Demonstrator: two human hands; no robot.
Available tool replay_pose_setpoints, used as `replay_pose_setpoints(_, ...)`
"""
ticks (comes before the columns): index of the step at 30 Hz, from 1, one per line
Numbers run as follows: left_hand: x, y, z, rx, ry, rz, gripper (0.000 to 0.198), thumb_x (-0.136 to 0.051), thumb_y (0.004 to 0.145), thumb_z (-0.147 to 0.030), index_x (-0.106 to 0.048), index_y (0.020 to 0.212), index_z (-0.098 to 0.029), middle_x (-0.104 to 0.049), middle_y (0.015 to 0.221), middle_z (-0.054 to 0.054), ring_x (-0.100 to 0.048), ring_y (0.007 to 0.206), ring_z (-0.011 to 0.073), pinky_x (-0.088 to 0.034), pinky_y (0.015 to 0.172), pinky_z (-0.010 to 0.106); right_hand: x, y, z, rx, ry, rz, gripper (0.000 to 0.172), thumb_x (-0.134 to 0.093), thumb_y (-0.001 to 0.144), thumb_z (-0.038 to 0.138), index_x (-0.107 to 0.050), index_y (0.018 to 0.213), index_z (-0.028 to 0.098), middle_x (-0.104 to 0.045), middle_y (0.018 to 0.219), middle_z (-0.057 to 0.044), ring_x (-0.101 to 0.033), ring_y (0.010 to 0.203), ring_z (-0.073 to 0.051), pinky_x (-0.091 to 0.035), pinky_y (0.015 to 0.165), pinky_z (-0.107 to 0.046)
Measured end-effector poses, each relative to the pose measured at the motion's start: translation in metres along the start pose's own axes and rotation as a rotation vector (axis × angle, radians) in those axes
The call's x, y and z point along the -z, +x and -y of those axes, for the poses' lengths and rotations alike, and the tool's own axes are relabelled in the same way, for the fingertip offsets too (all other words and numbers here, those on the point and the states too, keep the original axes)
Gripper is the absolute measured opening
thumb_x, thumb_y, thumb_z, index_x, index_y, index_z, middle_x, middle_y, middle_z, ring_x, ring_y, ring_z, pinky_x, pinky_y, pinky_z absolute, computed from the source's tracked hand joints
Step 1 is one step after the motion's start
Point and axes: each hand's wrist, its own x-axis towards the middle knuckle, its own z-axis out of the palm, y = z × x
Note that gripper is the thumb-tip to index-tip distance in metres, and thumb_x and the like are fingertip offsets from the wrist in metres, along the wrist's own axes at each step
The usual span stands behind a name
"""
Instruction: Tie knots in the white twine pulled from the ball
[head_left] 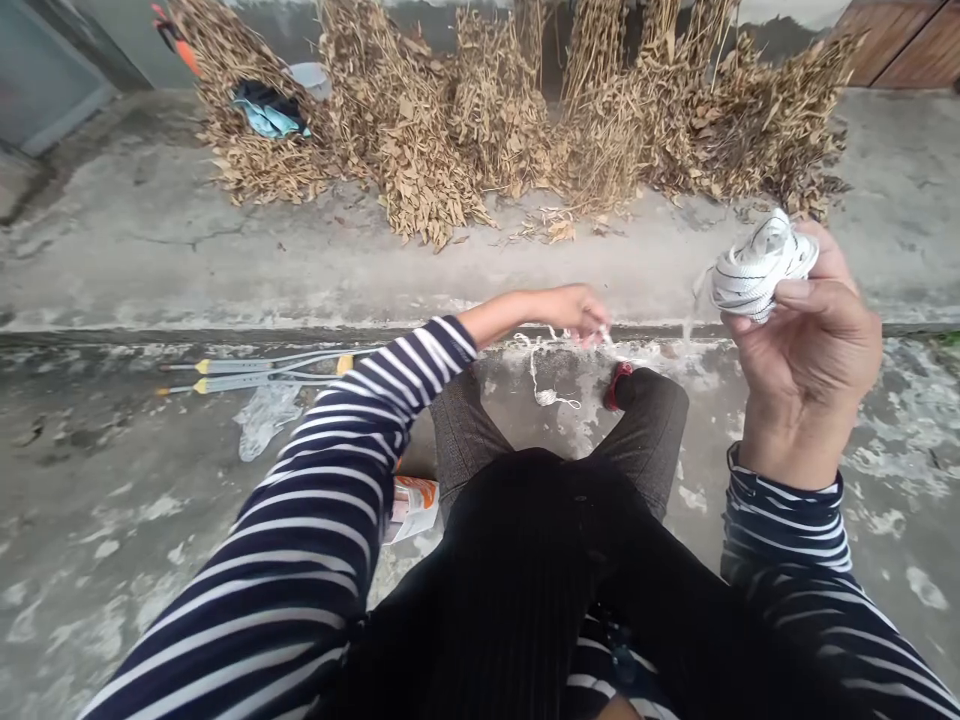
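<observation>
My right hand (814, 335) is raised at the right, its fingers closed around a wound bundle of white cord (761, 268) with thin dark lines in it. Out over the ground in the middle, my left hand (577, 308) pinches a strand of white cord; its fingertips are a little blurred. Below that hand a loose length hangs or lies, ending in a small white tangle (553, 397) on the concrete between my feet. A faint, blurred strand trails off the left side of the bundle. Whether it joins the strand in my left hand I cannot tell.
Bundles of dried plants (442, 130) lean along the wall on a concrete ledge (360, 275). A blue and black cloth (270, 110) lies on them. At left are metal rods with yellow parts (240, 380) and a clear plastic bag (266, 415). An orange-white package (412, 505) sits beside my leg.
</observation>
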Motion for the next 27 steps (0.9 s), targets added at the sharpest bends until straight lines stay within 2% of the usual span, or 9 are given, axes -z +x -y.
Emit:
replay_pose_setpoints(3, 0.034, -0.054, 0.020, 0.185, 0.051, -0.052, 0.017, -0.066, 0.087, -0.019, -0.081, 0.094, -0.013, -0.077, 0.085, 0.008, -0.071, 0.077, 0.0181, -0.058, 0.081, 0.038, -0.002, 0.006, -0.004, -0.014, 0.013, 0.024, 0.037, -0.068, 0.054, 0.009, -0.075, 0.089, 0.022, -0.065, 0.079, 0.002, -0.054, 0.054, -0.009, -0.037, 0.036, -0.018)
replay_pose_setpoints(6, 0.092, -0.084, 0.011, 0.214, 0.129, -0.376, 0.021, -0.063, 0.090, -0.017, -0.080, 0.103, -0.013, -0.074, 0.089, 0.007, -0.070, 0.089, 0.0183, -0.056, 0.089, 0.039, -0.010, 0.012, -0.007, -0.011, 0.048, 0.037, 0.038, -0.067, 0.052, 0.008, -0.075, 0.087, 0.021, -0.067, 0.078, 0.002, -0.054, 0.052, -0.010, -0.035, 0.034, -0.018)
replay_pose_setpoints(9, 0.126, -0.069, -0.020, 0.082, 0.162, -0.733, 0.021, -0.056, 0.097, -0.012, -0.077, 0.102, -0.014, -0.072, 0.100, 0.007, -0.067, 0.100, 0.0159, -0.054, 0.094, 0.037, -0.019, 0.017, -0.005, -0.027, 0.056, 0.034, 0.038, -0.069, 0.051, 0.006, -0.075, 0.086, 0.019, -0.068, 0.077, 0.001, -0.055, 0.052, -0.010, -0.040, 0.034, -0.020)
replay_pose_setpoints(11, 0.120, -0.035, -0.039, -0.066, 0.111, -0.816, 0.027, -0.048, 0.100, -0.005, -0.073, 0.096, -0.013, -0.071, 0.109, 0.008, -0.065, 0.097, 0.0127, -0.054, 0.093, 0.035, -0.024, 0.018, -0.001, -0.033, 0.043, 0.030, 0.037, -0.070, 0.052, 0.006, -0.077, 0.086, 0.020, -0.069, 0.079, 0.000, -0.057, 0.054, -0.011, -0.045, 0.036, -0.022)
replay_pose_setpoints(15, 0.045, 0.029, -0.043, -0.153, 0.028, -0.600, 0.037, -0.039, 0.097, 0.003, -0.073, 0.092, -0.011, -0.073, 0.105, 0.011, -0.066, 0.085, 0.0114, -0.057, 0.087, 0.034, -0.030, 0.018, 0.007, -0.017, 0.004, 0.021, 0.035, -0.071, 0.054, 0.008, -0.079, 0.085, 0.023, -0.070, 0.078, 0.002, -0.059, 0.056, -0.011, -0.048, 0.037, -0.022)
replay_pose_setpoints(19, -0.021, 0.016, 0.003, -0.002, 0.015, 0.082, 0.022, -0.058, 0.081, -0.004, -0.078, 0.081, -0.014, -0.076, 0.081, 0.006, -0.070, 0.075, 0.0159, -0.057, 0.076, 0.033, -0.027, 0.021, 0.009, -0.002, 0.002, -0.013, 0.034, -0.070, 0.051, 0.007, -0.078, 0.081, 0.021, -0.069, 0.072, 0.004, -0.059, 0.051, -0.010, -0.046, 0.035, -0.020)
replay_pose_setpoints(22, -0.001, -0.033, 0.043, 0.276, 0.071, 0.223, 0.017, -0.063, 0.070, -0.007, -0.076, 0.075, -0.017, -0.075, 0.077, 0.005, -0.070, 0.073, 0.0186, -0.056, 0.075, 0.033, -0.019, 0.025, -0.001, -0.032, -0.029, -0.013, 0.034, -0.070, 0.051, 0.008, -0.079, 0.081, 0.023, -0.070, 0.075, 0.004, -0.061, 0.053, -0.010, -0.048, 0.036, -0.019)
replay_pose_setpoints(24, 0.042, -0.061, 0.058, 0.436, 0.153, 0.005, 0.011, -0.067, 0.069, -0.011, -0.074, 0.076, -0.016, -0.073, 0.074, 0.005, -0.067, 0.070, 0.0191, -0.055, 0.077, 0.036, -0.017, 0.026, -0.010, -0.073, -0.035, 0.006, 0.034, -0.071, 0.051, 0.009, -0.079, 0.081, 0.024, -0.071, 0.076, 0.005, -0.060, 0.054, -0.010, -0.048, 0.036, -0.019)
replay_pose_setpoints(27, 0.099, -0.071, 0.064, 0.410, 0.186, -0.321, 0.006, -0.069, 0.077, -0.017, -0.071, 0.082, -0.015, -0.071, 0.076, 0.005, -0.065, 0.076, 0.0177, -0.053, 0.088, 0.038, -0.020, 0.025, -0.020, -0.139, -0.028, 0.021, 0.035, -0.073, 0.051, 0.010, -0.077, 0.083, 0.023, -0.070, 0.075, 0.005, -0.058, 0.053, -0.009, -0.047, 0.036, -0.018)
